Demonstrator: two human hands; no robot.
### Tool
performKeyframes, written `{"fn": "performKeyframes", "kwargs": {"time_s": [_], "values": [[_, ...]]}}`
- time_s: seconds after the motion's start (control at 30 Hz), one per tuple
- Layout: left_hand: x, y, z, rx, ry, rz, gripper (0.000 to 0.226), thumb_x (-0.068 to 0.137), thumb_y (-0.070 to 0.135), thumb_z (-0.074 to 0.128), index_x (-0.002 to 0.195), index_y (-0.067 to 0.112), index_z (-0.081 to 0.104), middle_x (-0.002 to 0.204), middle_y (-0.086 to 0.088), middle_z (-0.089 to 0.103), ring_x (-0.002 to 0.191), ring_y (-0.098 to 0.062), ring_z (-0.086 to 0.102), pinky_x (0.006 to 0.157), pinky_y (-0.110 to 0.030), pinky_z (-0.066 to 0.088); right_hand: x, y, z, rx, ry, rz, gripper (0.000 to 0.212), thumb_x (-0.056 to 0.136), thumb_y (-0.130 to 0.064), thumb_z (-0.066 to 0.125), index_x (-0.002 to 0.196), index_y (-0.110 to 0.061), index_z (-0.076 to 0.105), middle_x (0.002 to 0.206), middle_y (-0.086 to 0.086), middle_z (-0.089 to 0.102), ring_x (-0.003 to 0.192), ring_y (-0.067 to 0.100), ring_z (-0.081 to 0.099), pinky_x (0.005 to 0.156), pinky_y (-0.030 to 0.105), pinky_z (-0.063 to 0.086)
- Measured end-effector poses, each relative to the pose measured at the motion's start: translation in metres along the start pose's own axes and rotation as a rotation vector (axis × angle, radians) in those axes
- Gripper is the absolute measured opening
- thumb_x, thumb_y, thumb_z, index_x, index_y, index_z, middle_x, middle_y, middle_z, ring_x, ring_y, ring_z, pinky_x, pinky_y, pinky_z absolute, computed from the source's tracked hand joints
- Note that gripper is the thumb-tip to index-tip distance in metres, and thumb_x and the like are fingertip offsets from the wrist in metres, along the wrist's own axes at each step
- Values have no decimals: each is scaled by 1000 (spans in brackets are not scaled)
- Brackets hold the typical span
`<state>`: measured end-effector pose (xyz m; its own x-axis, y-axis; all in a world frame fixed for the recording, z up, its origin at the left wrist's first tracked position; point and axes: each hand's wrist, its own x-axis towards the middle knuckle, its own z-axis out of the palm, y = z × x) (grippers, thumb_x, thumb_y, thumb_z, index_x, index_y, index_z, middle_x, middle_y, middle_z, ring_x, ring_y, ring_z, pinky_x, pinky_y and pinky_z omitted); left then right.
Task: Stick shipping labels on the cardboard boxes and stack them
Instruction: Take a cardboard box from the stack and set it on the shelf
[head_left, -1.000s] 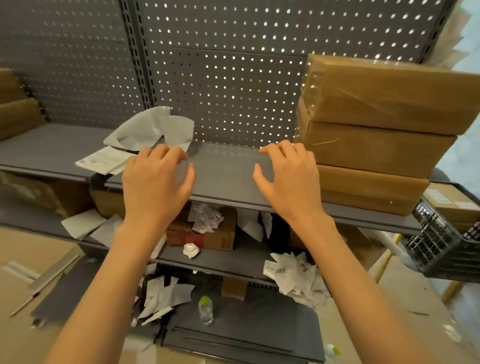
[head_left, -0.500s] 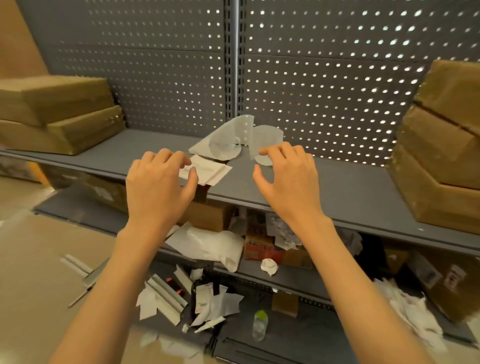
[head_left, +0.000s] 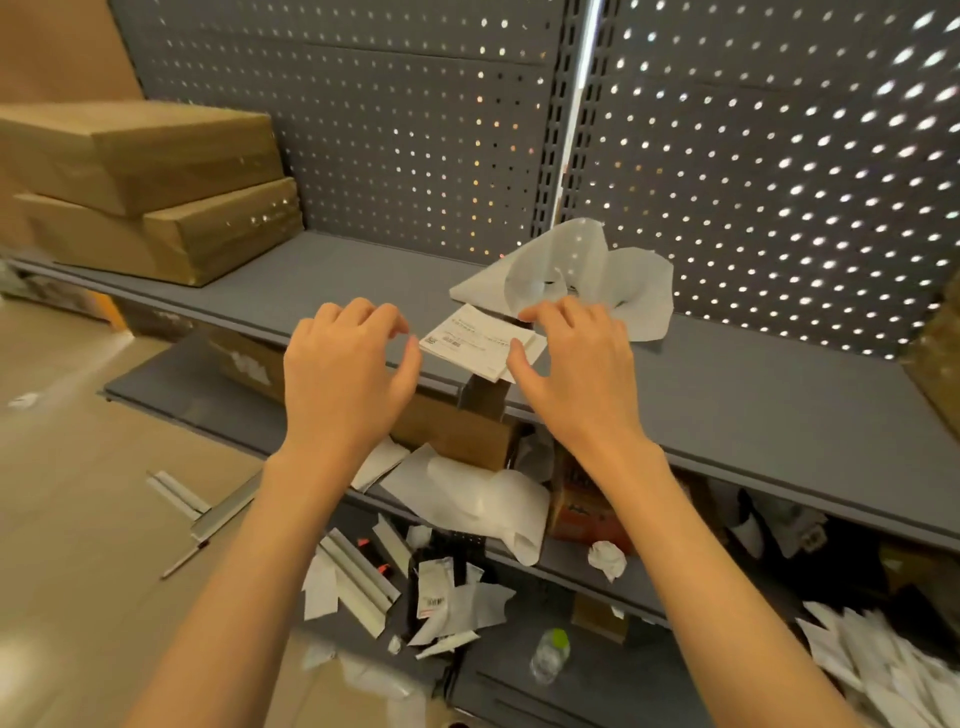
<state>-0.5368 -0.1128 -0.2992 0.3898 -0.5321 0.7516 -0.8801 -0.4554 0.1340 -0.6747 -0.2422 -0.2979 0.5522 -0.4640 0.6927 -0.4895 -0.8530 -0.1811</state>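
Two hands (head_left: 348, 374) (head_left: 576, 364), label stack (head_left: 480, 345) half-covered.

matt grey metal shelf (head_left: 332, 270) and perforated metal back panel (head_left: 415, 130) — brown cardboard boxes (head_left: 150, 192) under glossy tape, printed paper labels (head_left: 480, 343), smooth translucent backing sheets (head_left: 571, 270) — curled.

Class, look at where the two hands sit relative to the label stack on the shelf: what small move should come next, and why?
Probably close the right hand onto the label stack and lift the top label. Both hands are open and empty, the left hand just beside the stack, and the two stacked boxes wait at the shelf's left end.
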Motion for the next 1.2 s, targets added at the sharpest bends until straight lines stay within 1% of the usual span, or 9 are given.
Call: {"fn": "performKeyframes", "kwargs": {"time_s": [0.13, 0.23, 0.3, 0.4, 0.53, 0.63, 0.8, 0.97, 1.2], "values": [[12, -17, 16, 19, -15, -8, 21, 85, 31, 55, 85, 13, 67, 80, -5, 66, 71, -26, 59, 62, -31, 39, 18, -3, 22, 35, -15, 7, 25, 85, -28, 55, 101, -11, 65, 94, 8, 65, 88, 28, 56, 76, 37, 40], [26, -30, 25, 47, -7, -3, 19, 85, 30, 55, 85, 14, 67, 81, -5, 66, 72, -26, 58, 62, -31, 38, 37, -8, 41, 61, 0, 4, 25, 84, -26, 56, 100, -10, 66, 92, 8, 65, 86, 28, 57, 78, 39, 43], [40, -39, 29, 66, 14, 5, 18, 85, 28, 57, 85, 13, 66, 81, -5, 66, 72, -26, 59, 63, -30, 36, 50, -12, 53, 73, 12, 2, 23, 84, -25, 57, 100, -11, 66, 92, 6, 65, 85, 27, 57, 80, 38, 41], [60, -55, 35, 90, 36, -4, 16, 86, 26, 59, 87, 12, 67, 82, -7, 66, 74, -26, 59, 65, -29, 34, 73, -18, 71, 105, 17, -21, 24, 85, -26, 56, 103, -12, 66, 91, 4, 63, 84, 25, 56, 76, 34, 37], [78, -81, 40, 133, 49, -50, 16, 86, 26, 60, 87, 12, 68, 83, -7, 67, 74, -26, 59, 63, -30, 37, 106, -30, 97, 122, 32, -73, 25, 83, -27, 56, 100, -12, 66, 88, 5, 62, 81, 27, 56, 74, 37, 42], [85, -107, 38, 187, 58, -79, 16, 86, 27, 59, 87, 13, 68, 83, -7, 67, 75, -27, 58, 63, -31, 37, 127, -45, 116, 133, 51, -102, 25, 81, -27, 56, 96, -11, 66, 85, 6, 63, 79, 28, 57, 72, 37, 44], [90, -151, 29, 232, 58, -140, 17, 87, 27, 59, 86, 13, 67, 83, -8, 67, 77, -29, 59, 64, -34, 41, 150, -80, 143, 155, 60, -164, 25, 79, -28, 56, 95, -12, 66, 84, 6, 63, 77, 29, 57, 69, 36, 43], [93, -198, 21, 243, 89, -170, 20, 86, 29, 55, 84, 13, 67, 83, -9, 66, 78, -31, 59, 65, -34, 40, 164, -124, 166, 187, 67, -194, 23, 81, -27, 56, 96, -12, 66, 85, 5, 63, 78, 28, 57, 70, 35, 42], [96, -294, -3, 227, 97, -137, 23, 86, 33, 52, 83, 15, 66, 81, -8, 65, 77, -31, 58, 63, -35, 42, 185, -213, 194, 202, 67, -169, 24, 83, -27, 55, 98, -12, 66, 89, 5, 62, 83, 27, 57, 73, 35, 41]]}}
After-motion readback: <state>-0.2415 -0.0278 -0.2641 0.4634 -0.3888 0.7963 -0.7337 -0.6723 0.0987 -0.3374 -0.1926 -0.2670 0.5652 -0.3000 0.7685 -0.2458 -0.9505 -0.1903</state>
